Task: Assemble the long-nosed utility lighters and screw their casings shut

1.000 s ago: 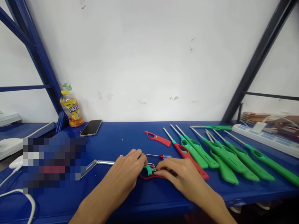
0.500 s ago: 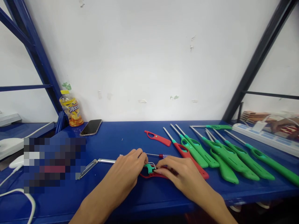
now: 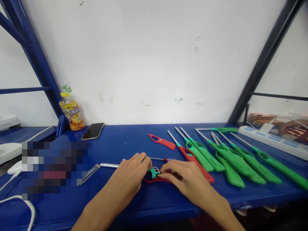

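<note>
An opened red utility lighter (image 3: 156, 181) lies on the blue table, largely covered by my hands. Its teal trigger (image 3: 152, 173) and thin white wires (image 3: 157, 168) show between my fingers, and its metal tube (image 3: 109, 165) points left. My left hand (image 3: 136, 167) is closed on the lighter at the trigger end. With thumb and forefinger together, my right hand (image 3: 184, 175) grips inside the red handle by the wires; the exact part is hidden. Just behind lies a screwdriver (image 3: 166, 159), partly covered. A loose red handle half (image 3: 165, 142) rests farther back.
Several green lighters (image 3: 232, 157) and one red lighter (image 3: 191, 156) lie to the right. A clear pen-like tube (image 3: 89, 174), a phone (image 3: 93, 131) and a drink bottle (image 3: 72, 112) are at left. A white power strip (image 3: 276, 141) is far right, near another person's hand (image 3: 295, 129).
The view has shifted very slightly. Both hands stay on the opened lighter in nearly the same pose, and nothing else has visibly moved.
</note>
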A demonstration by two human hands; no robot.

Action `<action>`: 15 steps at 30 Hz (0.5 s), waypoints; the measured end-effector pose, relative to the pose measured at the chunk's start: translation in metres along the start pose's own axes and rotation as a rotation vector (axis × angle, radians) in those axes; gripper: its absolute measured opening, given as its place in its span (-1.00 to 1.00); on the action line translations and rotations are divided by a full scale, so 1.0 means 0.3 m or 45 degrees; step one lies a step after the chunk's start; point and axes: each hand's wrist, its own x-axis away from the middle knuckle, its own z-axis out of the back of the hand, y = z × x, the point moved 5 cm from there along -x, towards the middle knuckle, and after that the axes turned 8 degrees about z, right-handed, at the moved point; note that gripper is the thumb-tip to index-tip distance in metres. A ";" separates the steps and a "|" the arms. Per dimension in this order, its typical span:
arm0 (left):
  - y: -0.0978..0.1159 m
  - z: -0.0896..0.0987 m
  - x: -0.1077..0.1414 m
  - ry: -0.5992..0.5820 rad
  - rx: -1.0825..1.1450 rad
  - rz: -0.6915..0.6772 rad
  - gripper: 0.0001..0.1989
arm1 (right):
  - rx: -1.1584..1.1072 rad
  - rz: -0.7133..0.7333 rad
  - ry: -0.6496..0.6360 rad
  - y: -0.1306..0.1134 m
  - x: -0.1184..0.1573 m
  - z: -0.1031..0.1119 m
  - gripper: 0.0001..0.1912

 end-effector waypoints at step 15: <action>-0.016 -0.007 0.009 0.050 0.063 -0.025 -0.61 | -0.013 -0.117 -0.067 0.006 -0.002 -0.004 -0.88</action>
